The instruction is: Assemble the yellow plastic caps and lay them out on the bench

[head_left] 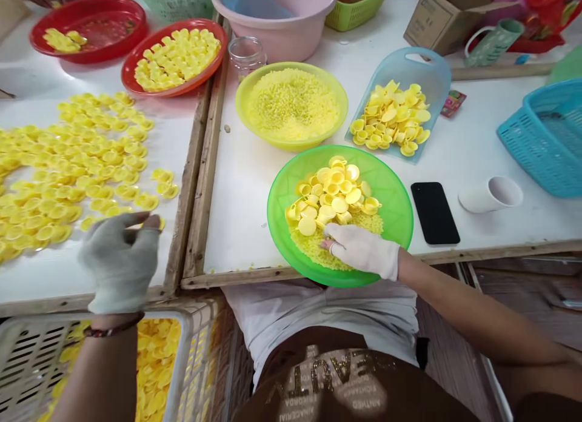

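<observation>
My left hand [120, 258], in a pale glove with bare fingertips, is above the left table's front edge. Its thumb and forefinger are pinched together, and a bit of yellow shows at their tips, seemingly a small plastic cap. Around it lie many yellow plastic caps [86, 173] with rims. My right hand [359, 246], gloved alike, reaches into a green plate [395, 228]. Its fingers are curled at the yellow pellets [313, 246], touching the near side of a heap of yellow caps [336, 188]; what they grip is hidden.
Behind the plate are a yellow bowl of pellets [295, 107] and a blue board [421, 76] bearing caps. A phone [435, 213], white cup [488, 194] and blue basket [541, 143] stand right. Red trays [218, 52] sit back left; a crate [179, 361] of caps is below.
</observation>
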The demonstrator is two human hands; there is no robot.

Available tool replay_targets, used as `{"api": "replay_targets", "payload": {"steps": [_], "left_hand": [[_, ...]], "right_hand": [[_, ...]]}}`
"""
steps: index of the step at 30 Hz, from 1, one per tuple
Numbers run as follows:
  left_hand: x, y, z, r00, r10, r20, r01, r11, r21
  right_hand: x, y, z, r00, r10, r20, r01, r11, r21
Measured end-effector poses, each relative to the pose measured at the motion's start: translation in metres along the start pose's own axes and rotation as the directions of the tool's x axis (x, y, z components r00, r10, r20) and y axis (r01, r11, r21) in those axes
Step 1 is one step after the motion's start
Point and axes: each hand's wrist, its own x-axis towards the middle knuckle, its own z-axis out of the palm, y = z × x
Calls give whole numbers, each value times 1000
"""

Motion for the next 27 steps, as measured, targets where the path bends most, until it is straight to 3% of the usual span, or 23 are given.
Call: {"api": "replay_targets", "payload": {"steps": [1, 2, 4, 6, 8, 10, 12, 14, 17, 20, 23, 27], "left_hand": [[4, 21, 11, 989, 13, -150, 3, 994, 105], [9, 44, 24, 982, 54, -181, -22, 984, 174], [23, 85, 50, 975, 223, -10, -217, 957, 190], [38, 117, 77, 903, 362, 231, -412, 883, 224], [51, 137, 100, 824, 402, 399, -535, 783, 318], [61, 145, 117, 779, 390, 491, -598, 698, 394], [66, 145, 126, 757, 366, 541, -619, 665, 417], [65, 142, 124, 763, 352, 542, -604, 687, 404], [58, 136, 113, 809, 394, 436, -547, 776, 314], [45, 134, 108, 849, 445, 285, -487, 869, 93], [33, 140, 120, 852, 470, 229, -453, 883, -124], [22, 155, 145, 873, 436, 219, -382, 890, -247]], "right_hand": [[0, 1, -4, 998, -8, -58, 17, 987, 158], [0, 2, -8, 995, 2, -98, 32, 938, 345], [0, 4, -17, 993, 64, -98, 26, 696, 718], [0, 7, -24, 993, 112, -30, -11, 352, 936], [1, 10, -29, 993, 121, -3, -9, 102, 995], [2, 13, -31, 993, 117, 0, 1, -13, 1000], [3, 16, -30, 995, 104, -6, 11, -45, 999], [4, 18, -28, 996, 84, -25, 29, -44, 999], [4, 18, -27, 994, 77, -76, 80, -44, 996], [3, 10, -34, 975, 138, -175, 182, -42, 982], [3, -7, -43, 934, 184, -305, 317, -37, 948], [8, -29, -44, 862, 191, -470, 478, 3, 878]]}}
